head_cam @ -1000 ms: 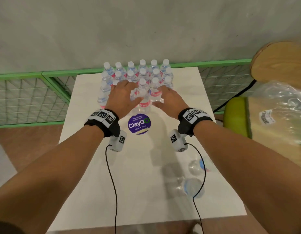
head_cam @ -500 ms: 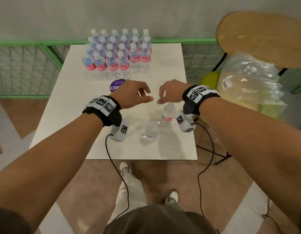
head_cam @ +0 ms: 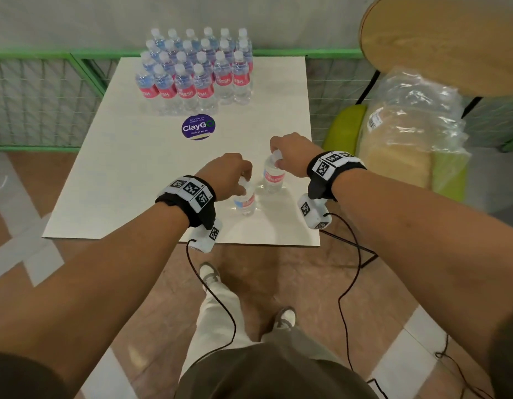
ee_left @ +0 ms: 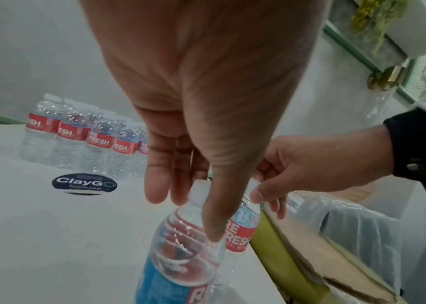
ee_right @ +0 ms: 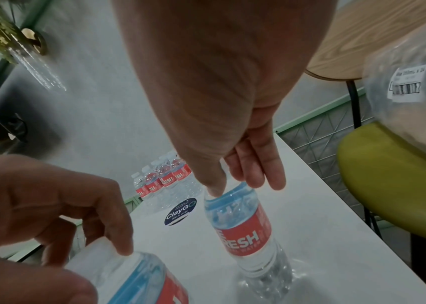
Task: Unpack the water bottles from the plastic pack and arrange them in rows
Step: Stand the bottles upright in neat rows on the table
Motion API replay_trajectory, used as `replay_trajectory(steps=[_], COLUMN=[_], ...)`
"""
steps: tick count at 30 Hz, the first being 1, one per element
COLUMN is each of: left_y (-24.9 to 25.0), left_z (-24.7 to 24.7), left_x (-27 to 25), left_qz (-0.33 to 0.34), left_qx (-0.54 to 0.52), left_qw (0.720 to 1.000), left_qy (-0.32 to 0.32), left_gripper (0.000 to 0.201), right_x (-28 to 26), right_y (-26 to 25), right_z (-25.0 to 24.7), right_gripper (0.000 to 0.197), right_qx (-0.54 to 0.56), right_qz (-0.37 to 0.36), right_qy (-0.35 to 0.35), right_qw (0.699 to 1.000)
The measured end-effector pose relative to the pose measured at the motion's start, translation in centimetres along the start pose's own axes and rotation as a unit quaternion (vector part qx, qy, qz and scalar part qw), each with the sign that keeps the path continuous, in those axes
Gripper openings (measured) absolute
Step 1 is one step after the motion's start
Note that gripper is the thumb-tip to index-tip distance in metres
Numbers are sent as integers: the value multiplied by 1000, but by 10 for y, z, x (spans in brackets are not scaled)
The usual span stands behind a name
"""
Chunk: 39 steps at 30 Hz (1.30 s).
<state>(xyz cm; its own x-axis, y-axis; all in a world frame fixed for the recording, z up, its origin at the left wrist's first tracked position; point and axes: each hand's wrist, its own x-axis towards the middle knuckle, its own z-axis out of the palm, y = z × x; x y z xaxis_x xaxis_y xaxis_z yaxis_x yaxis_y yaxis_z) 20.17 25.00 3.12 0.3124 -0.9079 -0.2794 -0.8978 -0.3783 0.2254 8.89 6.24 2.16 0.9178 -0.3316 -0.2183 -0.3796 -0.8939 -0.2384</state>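
Note:
Two loose water bottles stand near the front right of the white table (head_cam: 111, 180). My left hand (head_cam: 240, 180) pinches the cap of the nearer bottle (head_cam: 245, 201) (ee_left: 180, 246) (ee_right: 139, 281). My right hand (head_cam: 278, 159) pinches the cap of the farther bottle (head_cam: 274, 177) (ee_right: 242, 226) (ee_left: 242, 230). Both bottles are clear with red and blue labels and stand upright on the table. At the far edge several more bottles (head_cam: 196, 70) stand packed in rows. The emptied plastic pack (head_cam: 413, 116) lies crumpled on a chair to the right.
A round purple ClayGo sticker (head_cam: 198, 127) marks the table's middle. A green chair (head_cam: 344, 125) and a round wooden tabletop (head_cam: 445, 44) stand to the right. Green wire fencing (head_cam: 42, 96) runs behind the table. Sensor cables hang from both wrists.
My hands left the bottle rows at the far edge and came back to the two loose bottles near the front. Each hand now pinches a bottle cap.

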Motion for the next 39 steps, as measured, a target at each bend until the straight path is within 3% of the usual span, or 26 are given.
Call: replay_trajectory(steps=[8,17,24,28,39], left_y=[-37,-111,-164,-187,-217], left_z=[-25,-80,-102,-111,-120], left_x=[23,119,206,244,287], left_qz=[-2,-2,3,17,65], left_qx=[-28,-17,15,25,-3], left_qw=[999,993,993,992,992], left_qy=[28,113,115,119,111], left_gripper=[27,31,33,35,33], right_x=[37,148,238,277,323], right_y=[3,5,9,6,14], right_z=[-14,-55,-63,-64,-71], right_gripper=[27,25,35,30,29], right_qx=[39,59,54,30,22], right_qz=[-1,18,28,20,25], right_qy=[18,51,50,62,57], right_qw=[999,997,997,997,998])
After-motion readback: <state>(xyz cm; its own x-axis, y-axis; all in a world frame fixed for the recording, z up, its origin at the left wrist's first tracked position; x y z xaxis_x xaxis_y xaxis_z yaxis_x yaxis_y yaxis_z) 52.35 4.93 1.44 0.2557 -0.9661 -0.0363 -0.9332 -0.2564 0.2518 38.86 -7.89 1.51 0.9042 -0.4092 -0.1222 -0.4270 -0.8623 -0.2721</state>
